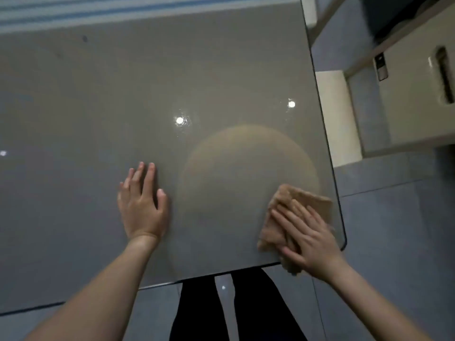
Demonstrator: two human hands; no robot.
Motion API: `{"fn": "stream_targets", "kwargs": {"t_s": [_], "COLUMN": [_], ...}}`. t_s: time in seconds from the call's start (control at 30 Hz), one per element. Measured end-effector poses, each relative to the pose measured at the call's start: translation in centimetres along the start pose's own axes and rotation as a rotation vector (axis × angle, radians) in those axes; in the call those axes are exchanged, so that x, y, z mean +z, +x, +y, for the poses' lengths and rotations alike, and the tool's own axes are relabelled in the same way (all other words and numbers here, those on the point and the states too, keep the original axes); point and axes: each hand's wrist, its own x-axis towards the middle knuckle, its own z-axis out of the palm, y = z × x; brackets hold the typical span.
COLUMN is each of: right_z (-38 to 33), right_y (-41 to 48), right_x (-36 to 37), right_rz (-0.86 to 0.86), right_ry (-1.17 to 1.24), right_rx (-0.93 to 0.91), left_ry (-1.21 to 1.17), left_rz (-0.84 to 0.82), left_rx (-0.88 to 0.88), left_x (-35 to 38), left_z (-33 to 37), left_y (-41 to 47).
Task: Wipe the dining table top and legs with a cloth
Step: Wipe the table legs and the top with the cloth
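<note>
One table point(147, 82), one tan cloth point(307, 203), one left hand point(141, 207), one right hand point(311, 242)

Table point(147, 82) surface runs bare to the far edge and out left, so there's a free sweep there. My left hand point(142, 207) lies flat on it near the middle and blocks a straight pass from the right. There's an open gap between it and my right hand point(310, 242), which presses the cloth point(312, 203) at the near right corner. Table's right edge is just beside the cloth, then comes the drop to the floor point(394, 242). Pale cabinet point(406, 107) stands far right, apart from the table, with a narrow floor gap between. My legs point(246, 311) stand at the near edge.
</note>
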Motion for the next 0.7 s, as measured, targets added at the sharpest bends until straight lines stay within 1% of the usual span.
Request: {"fn": "stream_targets", "kwargs": {"t_s": [0.07, 0.13, 0.23, 0.3, 0.33, 0.4, 0.57, 0.63, 0.7], "right_z": [2.5, 2.6, -0.6, -3.4, -4.8, -7.8, -19.5, -22.3, -22.8], "right_y": [-0.5, 1.0, 4.3, 6.0, 6.8, 8.0, 10.0, 10.0, 10.1], "right_x": [-0.9, -1.3, -0.1, 0.8, 1.0, 1.5, 4.1, 5.0, 5.2], "right_rz": [0.026, 0.087, 0.180, 0.245, 0.257, 0.248, 0.182, 0.154, 0.163], "right_ry": [0.105, 0.192, 0.159, 0.139, 0.130, 0.102, 0.101, 0.090, 0.081], "right_rx": [0.177, 0.349, 0.600, 0.676, 0.665, 0.588, 0.311, 0.282, 0.294], "left_ry": [0.003, -0.008, 0.001, 0.019, 0.021, 0.020, 0.017, -0.043, -0.173], "left_rz": [0.005, 0.008, 0.008, 0.002, -0.001, -0.017, -0.088, -0.121, -0.159], "left_rx": [-0.006, -0.006, -0.001, 0.007, 0.004, 0.002, 0.023, 0.031, 0.082], "left_x": [0.0, 0.0, 0.0, 0.0, -0.1, -0.1, -0.5, -1.0, -2.2], "left_z": [0.0, -0.1, -0.2, -0.3, -0.3, -0.4, -0.6, -0.8, -1.7], "left_y": [-0.1, 0.0, -0.1, -0.1, -0.1, -0.1, -0.1, 0.0, 0.1]}}
